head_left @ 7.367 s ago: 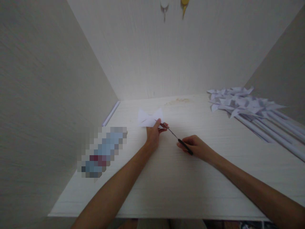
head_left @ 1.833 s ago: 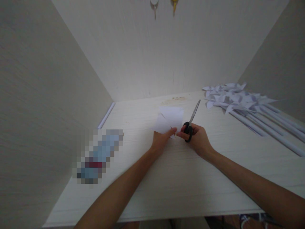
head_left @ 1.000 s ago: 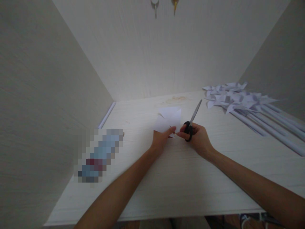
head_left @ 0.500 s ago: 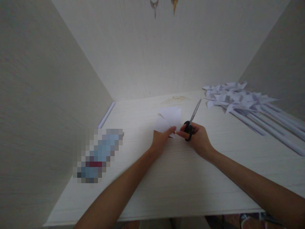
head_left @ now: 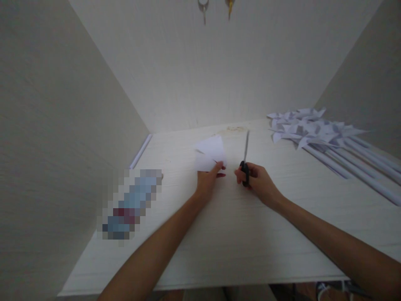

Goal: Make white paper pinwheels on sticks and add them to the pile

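My left hand (head_left: 209, 179) pinches the near edge of a white piece of paper (head_left: 211, 151), thumb on top and fingers beneath. Slits cut into the sheet show at its left side and close to my thumb. A little to the right, my right hand (head_left: 258, 179) is closed around the black handles of a pair of scissors (head_left: 244, 169). Their metal blades point away from me and look closed. Scissors and paper are apart. At the far right lie several white paper pinwheels (head_left: 313, 127) on rolled paper sticks (head_left: 360, 169).
A rolled white paper tube (head_left: 140, 151) lies along the left wall. Nearer me on the left is a blurred-out bluish object (head_left: 134, 200). Panels enclose the white table (head_left: 200, 251) at the back and sides. Two small items hang on the back panel (head_left: 200, 75).
The paper has turned and shifted left in my left hand. My right hand has drawn slightly back from it, and the scissors now point more straight ahead.
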`<state>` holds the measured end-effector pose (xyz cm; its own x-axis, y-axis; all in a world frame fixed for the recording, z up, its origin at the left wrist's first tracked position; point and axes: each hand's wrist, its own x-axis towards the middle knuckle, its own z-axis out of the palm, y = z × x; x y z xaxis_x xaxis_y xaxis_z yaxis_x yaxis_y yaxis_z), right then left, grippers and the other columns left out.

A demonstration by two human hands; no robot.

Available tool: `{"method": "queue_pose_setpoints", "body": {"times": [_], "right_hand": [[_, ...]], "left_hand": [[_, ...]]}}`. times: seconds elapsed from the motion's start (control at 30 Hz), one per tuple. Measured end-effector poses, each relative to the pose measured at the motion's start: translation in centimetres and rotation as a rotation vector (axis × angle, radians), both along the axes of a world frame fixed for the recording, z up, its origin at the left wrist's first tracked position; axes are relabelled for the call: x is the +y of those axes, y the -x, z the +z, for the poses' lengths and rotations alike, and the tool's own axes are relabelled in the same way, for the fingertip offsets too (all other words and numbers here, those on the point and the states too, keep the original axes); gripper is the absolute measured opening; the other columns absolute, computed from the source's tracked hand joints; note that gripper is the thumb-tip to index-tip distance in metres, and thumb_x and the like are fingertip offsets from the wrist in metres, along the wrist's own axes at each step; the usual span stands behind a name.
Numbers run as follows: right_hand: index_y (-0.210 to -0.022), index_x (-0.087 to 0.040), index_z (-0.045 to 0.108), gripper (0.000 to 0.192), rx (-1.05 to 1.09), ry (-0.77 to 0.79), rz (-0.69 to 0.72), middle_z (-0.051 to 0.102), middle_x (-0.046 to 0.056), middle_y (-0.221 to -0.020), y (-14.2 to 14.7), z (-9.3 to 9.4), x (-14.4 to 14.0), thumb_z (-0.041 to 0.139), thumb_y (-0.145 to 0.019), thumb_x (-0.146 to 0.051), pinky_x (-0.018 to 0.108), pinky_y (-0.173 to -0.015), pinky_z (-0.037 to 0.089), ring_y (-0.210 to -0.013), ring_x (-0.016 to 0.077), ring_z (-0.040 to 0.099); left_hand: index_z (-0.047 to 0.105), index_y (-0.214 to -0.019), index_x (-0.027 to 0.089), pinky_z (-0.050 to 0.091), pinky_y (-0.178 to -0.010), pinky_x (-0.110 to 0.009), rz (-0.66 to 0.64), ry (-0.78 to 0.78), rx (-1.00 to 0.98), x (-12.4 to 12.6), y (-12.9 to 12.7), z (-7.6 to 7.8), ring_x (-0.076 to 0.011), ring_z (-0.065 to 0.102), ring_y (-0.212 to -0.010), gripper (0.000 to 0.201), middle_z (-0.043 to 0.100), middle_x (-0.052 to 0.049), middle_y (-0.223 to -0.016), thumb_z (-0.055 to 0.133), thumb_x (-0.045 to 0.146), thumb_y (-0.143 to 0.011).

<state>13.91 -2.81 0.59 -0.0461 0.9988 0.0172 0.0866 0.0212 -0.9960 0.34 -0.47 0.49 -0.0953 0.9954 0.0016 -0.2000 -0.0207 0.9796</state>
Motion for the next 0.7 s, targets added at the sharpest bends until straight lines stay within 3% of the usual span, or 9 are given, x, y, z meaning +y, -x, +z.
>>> {"method": "queue_pose_setpoints", "body": {"times": [0.13,0.23,0.37,0.7], "right_hand": [[-0.051,-0.017,0.045,0.042,-0.146,0.067,0.274,0.044,-0.003,-0.043,-0.5,0.6,-0.2,0.052,-0.068,-0.054,0.022,-0.036,0.022,-0.036,0.0058,0.033],[-0.045,-0.018,0.043,0.044,-0.304,0.069,0.365,0.042,-0.003,-0.039,-0.9,0.5,-0.2,0.051,-0.070,-0.053,0.023,-0.038,0.023,-0.035,0.0066,0.033],[-0.044,-0.018,0.041,0.044,-0.425,0.080,0.393,0.042,-0.003,-0.037,-1.2,0.2,-0.2,0.050,-0.072,-0.051,0.023,-0.041,0.025,-0.036,0.0076,0.035],[-0.046,-0.018,0.040,0.043,-0.463,0.100,0.409,0.043,-0.003,-0.040,-1.1,-0.2,-0.1,0.050,-0.072,-0.051,0.023,-0.040,0.026,-0.037,0.0077,0.037]], "left_hand": [[0.057,-0.071,0.014,0.048,-0.053,-0.023,0.032,-0.025,-0.151,1.0,1.0,-0.3,-0.0126,0.059,-0.066,0.016,0.060,-0.001,-0.067,0.060,0.028,-0.065],[0.056,-0.071,0.013,0.048,-0.056,-0.024,0.061,-0.027,-0.194,1.4,1.5,-0.3,-0.0129,0.060,-0.066,0.016,0.061,-0.001,-0.066,0.060,0.028,-0.065],[0.057,-0.070,0.013,0.048,-0.057,-0.024,0.059,-0.040,-0.178,1.5,1.7,-0.3,-0.0127,0.060,-0.065,0.016,0.061,-0.001,-0.065,0.059,0.028,-0.066],[0.056,-0.065,0.014,0.046,-0.050,-0.020,0.033,-0.062,-0.131,1.7,1.6,-0.5,-0.0107,0.058,-0.060,0.014,0.059,0.000,-0.063,0.057,0.028,-0.068]]}}
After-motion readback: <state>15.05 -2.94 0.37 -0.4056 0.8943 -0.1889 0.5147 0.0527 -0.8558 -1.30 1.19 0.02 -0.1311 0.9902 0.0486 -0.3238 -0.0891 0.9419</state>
